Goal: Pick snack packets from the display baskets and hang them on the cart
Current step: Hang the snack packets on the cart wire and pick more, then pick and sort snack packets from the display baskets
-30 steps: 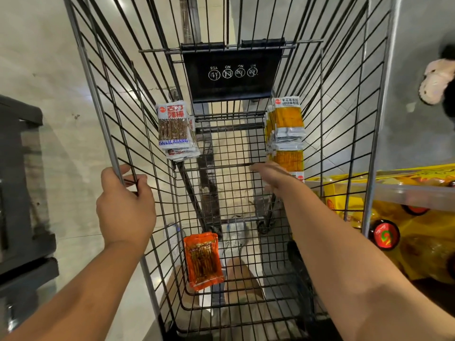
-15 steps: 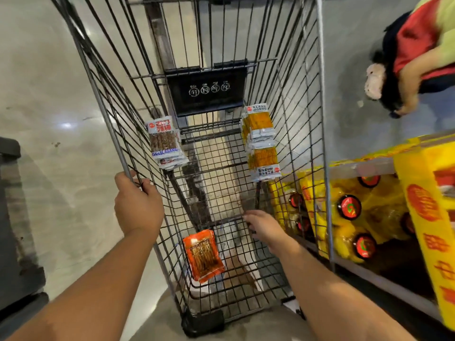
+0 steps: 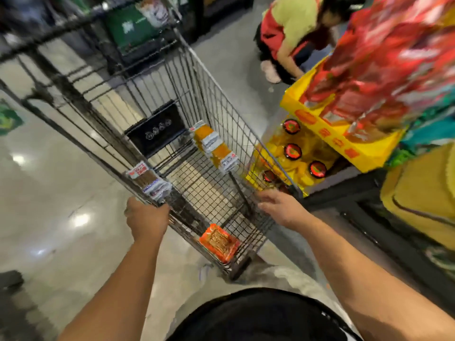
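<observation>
A wire shopping cart [image 3: 216, 114] stands in front of me, its basket running away to the upper left. My left hand [image 3: 145, 217] is closed around the cart's left wire wall, just below a hanging bunch of brown snack packets [image 3: 150, 183]. Yellow-orange snack packets [image 3: 214, 146] hang on the right wall. An orange packet [image 3: 219, 242] hangs low at the near end. My right hand [image 3: 280, 207] hovers at the right wall's near corner, fingers apart, holding nothing.
To the right stands a yellow display [image 3: 344, 146] with red packets [image 3: 384, 60] on top and red-capped yellow bottles [image 3: 293, 151] beneath. A person in a green top [image 3: 293, 28] bends down beyond it. A yellow bag [image 3: 423, 195] sits at the far right. Glossy floor lies to the left.
The view has swung up and right, showing more of the display. My right hand has come out of the basket to the cart's right near corner. My left hand keeps its grip.
</observation>
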Motion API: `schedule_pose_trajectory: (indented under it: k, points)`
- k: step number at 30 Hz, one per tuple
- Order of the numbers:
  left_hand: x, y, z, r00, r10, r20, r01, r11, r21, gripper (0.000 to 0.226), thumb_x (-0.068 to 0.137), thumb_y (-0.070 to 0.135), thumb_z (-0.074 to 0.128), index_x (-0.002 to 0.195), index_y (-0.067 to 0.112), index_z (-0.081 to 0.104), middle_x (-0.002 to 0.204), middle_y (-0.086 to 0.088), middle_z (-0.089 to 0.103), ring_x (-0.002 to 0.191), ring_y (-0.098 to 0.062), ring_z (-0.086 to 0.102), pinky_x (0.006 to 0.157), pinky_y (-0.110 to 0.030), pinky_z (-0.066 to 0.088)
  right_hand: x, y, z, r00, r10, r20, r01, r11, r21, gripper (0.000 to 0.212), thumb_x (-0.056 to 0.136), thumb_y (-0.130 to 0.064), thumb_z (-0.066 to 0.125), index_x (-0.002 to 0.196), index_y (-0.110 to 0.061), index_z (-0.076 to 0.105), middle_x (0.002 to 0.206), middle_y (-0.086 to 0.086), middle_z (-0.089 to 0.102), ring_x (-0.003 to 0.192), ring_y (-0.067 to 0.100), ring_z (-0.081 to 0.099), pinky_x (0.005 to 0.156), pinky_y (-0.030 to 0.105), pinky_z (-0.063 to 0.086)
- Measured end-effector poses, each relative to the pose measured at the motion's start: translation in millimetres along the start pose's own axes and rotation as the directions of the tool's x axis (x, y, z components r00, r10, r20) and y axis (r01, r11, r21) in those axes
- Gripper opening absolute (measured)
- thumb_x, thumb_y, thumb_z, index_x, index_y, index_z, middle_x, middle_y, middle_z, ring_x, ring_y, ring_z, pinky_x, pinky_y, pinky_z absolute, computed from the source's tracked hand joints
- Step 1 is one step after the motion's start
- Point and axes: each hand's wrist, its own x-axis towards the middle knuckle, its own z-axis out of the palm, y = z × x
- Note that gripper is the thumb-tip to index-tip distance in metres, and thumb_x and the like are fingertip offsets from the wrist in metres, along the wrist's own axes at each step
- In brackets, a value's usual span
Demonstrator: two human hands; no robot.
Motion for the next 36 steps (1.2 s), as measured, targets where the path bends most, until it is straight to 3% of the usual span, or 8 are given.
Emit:
schedule_pose_trajectory:
  k: [3,7,10,13,16,23,33,36]
  points:
    - [-30.9,8.8,-4.5,0.973,0.231,0.003,-0.230,0.966,0.118,0.074,0.076,0.025,0.085,0.136,0.002,0.047,0.134,-0.027,0.053,0.124,-0.046,0.048,0.101,-0.055,0.046,-41.7,7.2,-10.8,1.000,-0.011,-0.025,0.012,0.999,0.039,0.034,0.097,-0.029,0.066,0.130,-0.022,0.062,0.126,-0.004,0.061,0.115,0.014,0.059,0.101,0.031,0.045]
    - [-84.4,32.1,10.5,0.831,0.500,0.244,-0.548,0.810,0.207,0.077,0.084,0.026,0.079,0.146,-0.001,0.040,0.146,-0.026,0.043,0.135,-0.043,0.039,0.112,-0.053,0.036,-97.4,28.6,-40.4,0.998,-0.007,-0.069,0.014,0.995,0.099,0.032,0.098,-0.028,0.065,0.130,-0.023,0.061,0.117,-0.011,0.057,0.114,0.010,0.056,0.099,0.024,0.045]
    - [-132.4,56.6,26.7,0.644,0.632,0.431,-0.745,0.646,0.165,0.064,0.087,0.026,0.076,0.140,0.004,0.048,0.142,-0.022,0.047,0.134,-0.040,0.041,0.111,-0.048,0.034,-145.0,55.1,-67.0,0.981,0.027,-0.192,0.026,0.963,0.268,0.029,0.096,-0.023,0.067,0.125,-0.017,0.065,0.104,-0.009,0.066,0.103,0.008,0.062,0.085,0.012,0.046]
    - [-178.2,88.3,42.0,0.442,0.730,0.522,-0.871,0.489,0.054,0.055,0.091,0.027,0.073,0.138,0.007,0.052,0.137,-0.016,0.052,0.131,-0.034,0.045,0.108,-0.044,0.035,-190.4,81.8,-94.8,0.941,0.092,-0.327,0.038,0.929,0.368,0.022,0.097,-0.029,0.066,0.118,-0.026,0.068,0.099,-0.015,0.069,0.095,0.002,0.064,0.088,0.016,0.047]
    - [-225.0,121.7,62.9,0.260,0.812,0.523,-0.942,0.332,-0.047,0.051,0.091,0.037,0.068,0.132,0.009,0.056,0.129,-0.012,0.057,0.124,-0.033,0.051,0.104,-0.046,0.040,-236.6,119.7,-121.8,0.893,0.161,-0.421,0.042,0.900,0.433,0.018,0.095,-0.041,0.066,0.113,-0.039,0.068,0.110,-0.018,0.070,0.104,-0.002,0.064,0.099,0.026,0.049]
    - [-363.5,183.7,129.6,-0.102,0.880,0.464,-0.979,-0.007,-0.202,0.047,0.095,0.036,0.066,0.135,0.016,0.055,0.131,0.000,0.057,0.124,-0.022,0.049,0.105,-0.039,0.039,-332.5,226.2,-171.0,0.764,0.285,-0.579,0.107,0.829,0.549,0.022,0.097,-0.029,0.066,0.119,-0.033,0.066,0.113,-0.017,0.069,0.104,-0.007,0.062,0.085,0.010,0.045]
    - [-582.5,195.1,280.1,-0.303,0.760,0.575,-0.950,-0.195,-0.244,0.058,0.094,0.054,0.049,0.139,0.017,0.053,0.138,-0.002,0.056,0.130,-0.022,0.047,0.111,-0.034,0.036,-423.0,408.7,-254.8,0.599,0.420,-0.681,0.157,0.773,0.615,0.015,0.096,-0.016,0.067,0.110,-0.021,0.070,0.095,-0.007,0.070,0.075,-0.006,0.063,0.063,0.004,0.043]
    - [-624.1,200.6,310.9,-0.312,0.753,0.580,-0.949,-0.221,-0.223,0.052,0.097,0.044,0.059,0.140,0.016,0.053,0.140,-0.003,0.054,0.132,-0.022,0.045,0.111,-0.033,0.034,-440.1,452.4,-272.4,0.573,0.469,-0.672,0.078,0.785,0.614,0.013,0.094,-0.020,0.069,0.103,-0.028,0.070,0.091,-0.011,0.072,0.082,0.000,0.066,0.076,0.016,0.050]
